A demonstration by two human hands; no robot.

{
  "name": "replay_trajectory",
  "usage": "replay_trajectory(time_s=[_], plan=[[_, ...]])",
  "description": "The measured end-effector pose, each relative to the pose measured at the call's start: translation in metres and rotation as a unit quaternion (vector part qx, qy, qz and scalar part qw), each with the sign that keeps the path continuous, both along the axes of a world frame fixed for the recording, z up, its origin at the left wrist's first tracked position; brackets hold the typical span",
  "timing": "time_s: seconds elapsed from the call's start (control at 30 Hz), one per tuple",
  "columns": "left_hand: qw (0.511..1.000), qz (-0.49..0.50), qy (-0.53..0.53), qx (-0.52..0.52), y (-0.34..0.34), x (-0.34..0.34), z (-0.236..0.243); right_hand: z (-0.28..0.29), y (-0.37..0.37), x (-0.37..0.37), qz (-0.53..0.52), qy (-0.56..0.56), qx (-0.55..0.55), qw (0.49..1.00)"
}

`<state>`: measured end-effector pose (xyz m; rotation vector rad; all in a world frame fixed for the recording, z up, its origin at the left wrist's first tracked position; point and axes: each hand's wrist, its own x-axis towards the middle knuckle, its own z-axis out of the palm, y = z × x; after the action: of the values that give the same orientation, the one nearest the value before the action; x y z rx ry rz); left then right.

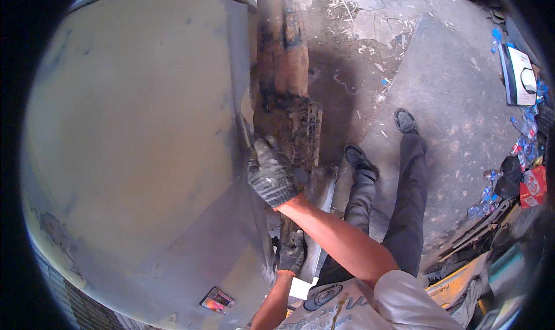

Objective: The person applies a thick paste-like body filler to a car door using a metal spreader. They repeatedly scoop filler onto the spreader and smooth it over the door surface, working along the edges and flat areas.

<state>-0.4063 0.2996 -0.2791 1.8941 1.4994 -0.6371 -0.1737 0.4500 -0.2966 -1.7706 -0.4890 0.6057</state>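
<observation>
A large curved car body panel (pixel 139 110), dull beige and grey with dark patches, spreads across the left. Its right edge bends down beside a rusty, dirt-stained metal sill (pixel 283 58). My right hand (pixel 270 177), in a grey and black knit glove, is closed at that edge with its fingers curled; what they hold is hidden. Lower down, my left hand (pixel 291 252), in a matching glove, is bent beside a grey metal strip (pixel 325 185). Its grip is partly hidden, and I cannot tell whether it touches the strip.
A phone (pixel 217 300) lies on the panel's near end. Along the right stand a white box (pixel 520 78), plastic bottles (pixel 526 124), a red carton (pixel 533 186) and a yellow panel (pixel 459 281). Debris (pixel 347 9) litters the concrete floor (pixel 457 98) at the back.
</observation>
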Motion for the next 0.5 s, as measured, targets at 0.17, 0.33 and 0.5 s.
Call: replay_trajectory(time_s=[0.17,0.33,0.5], plan=[[0.992,0.123,-0.011,-0.004,-0.005,0.008,-0.002,-0.016,-0.049,0.046,-0.043,0.007,-0.026,0.999],[0.875,0.431,0.048,-0.214,0.028,0.064,-0.012,-0.031,-0.102,0.11,0.037,0.071,0.061,0.995],[0.726,0.609,-0.099,-0.304,0.046,0.159,0.006,-0.031,-0.122,0.149,0.308,-0.249,0.178,0.901]])
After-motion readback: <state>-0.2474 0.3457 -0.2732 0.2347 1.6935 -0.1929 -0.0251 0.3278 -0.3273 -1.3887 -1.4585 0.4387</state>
